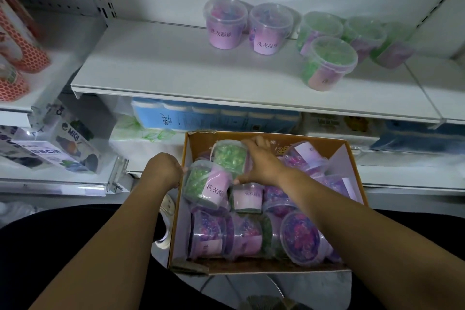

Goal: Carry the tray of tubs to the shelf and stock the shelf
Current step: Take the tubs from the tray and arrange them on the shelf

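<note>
Now both hands in tray (198,139), below shelf (151,65) — right hand (261,162) wraps top green tub (229,156), left hand (164,171) curls round lower green tub (201,184). Lift straight up, stand each by shelf tubs (329,63) — lids up, labels front.

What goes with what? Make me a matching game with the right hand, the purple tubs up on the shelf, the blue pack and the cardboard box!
Things
1. right hand
2. two purple tubs
3. blue pack
4. cardboard box

Places or states
A. tucked below the white shelf
B. standing upright on the white shelf
C. holding a jumble of purple and green tubs
D. gripping a green tub

Pairs: 1-D, 2-B, 3-A, 4-C
</note>
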The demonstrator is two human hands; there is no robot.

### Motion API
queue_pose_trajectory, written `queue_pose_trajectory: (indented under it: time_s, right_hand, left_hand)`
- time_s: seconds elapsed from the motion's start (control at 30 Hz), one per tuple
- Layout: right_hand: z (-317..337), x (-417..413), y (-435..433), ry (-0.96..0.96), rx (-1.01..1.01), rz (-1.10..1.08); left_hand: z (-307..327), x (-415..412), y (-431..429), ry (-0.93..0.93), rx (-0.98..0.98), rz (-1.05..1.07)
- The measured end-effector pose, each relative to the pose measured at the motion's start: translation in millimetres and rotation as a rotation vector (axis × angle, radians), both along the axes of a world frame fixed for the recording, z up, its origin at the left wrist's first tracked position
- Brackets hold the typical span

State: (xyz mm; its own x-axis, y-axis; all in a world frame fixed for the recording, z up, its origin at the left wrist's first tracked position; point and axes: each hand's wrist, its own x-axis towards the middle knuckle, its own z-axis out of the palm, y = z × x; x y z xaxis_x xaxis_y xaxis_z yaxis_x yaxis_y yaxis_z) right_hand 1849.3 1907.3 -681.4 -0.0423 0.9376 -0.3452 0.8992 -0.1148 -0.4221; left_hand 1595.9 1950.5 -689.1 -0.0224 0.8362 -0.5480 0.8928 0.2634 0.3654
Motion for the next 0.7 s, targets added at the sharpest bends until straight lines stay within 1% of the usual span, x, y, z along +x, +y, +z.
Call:
queue_pose_trajectory:
  time_s: [0.13, 0.23, 0.3, 0.4, 0.47, 0.5, 0.57, 0.63, 0.7]
  right_hand:
    - [-6.4, 1.8, -12.5, 0.137, 0.029, -0.071]
    - [-5.2, 7.8, -22.2, 0.178, 0.083, -0.102]
    - [2.0, 14.1, -31.4, 0.196, 0.143, -0.137]
    - [19.0, 25.4, -49.8, 0.235, 0.221, -0.218]
    - [31.7, 33.7, -66.4, 0.281, 0.246, -0.263]
    - [38.0, 37.8, -76.4, 0.317, 0.257, -0.267]
    - [48.8, 44.4, -98.0, 0.389, 0.288, -0.265]
    - [58.8, 47.2, -117.8, 0.404, 0.336, -0.247]
    - [66.3, 46.9, -131.2, 0.372, 0.37, -0.212]
  left_hand:
    - [-2.0, 0.4, -4.0, 0.061, 0.079, -0.011]
    - [11.2, 7.8, -11.6, 0.017, 0.096, 0.04]
    - [24.1, 16.2, -16.4, -0.022, 0.141, 0.056]
    - [43.5, 33.3, -24.1, -0.132, 0.297, 0.033]
    - [55.2, 49.4, -30.6, -0.291, 0.336, 0.0]
    - [62.3, 58.7, -35.4, -0.4, 0.294, -0.003]
    - [72.7, 77.5, -48.0, -0.596, 0.082, -0.008]
    - [75.9, 93.8, -60.9, -0.662, -0.163, -0.045]
    - [74.9, 106.0, -71.1, -0.711, -0.353, -0.06]
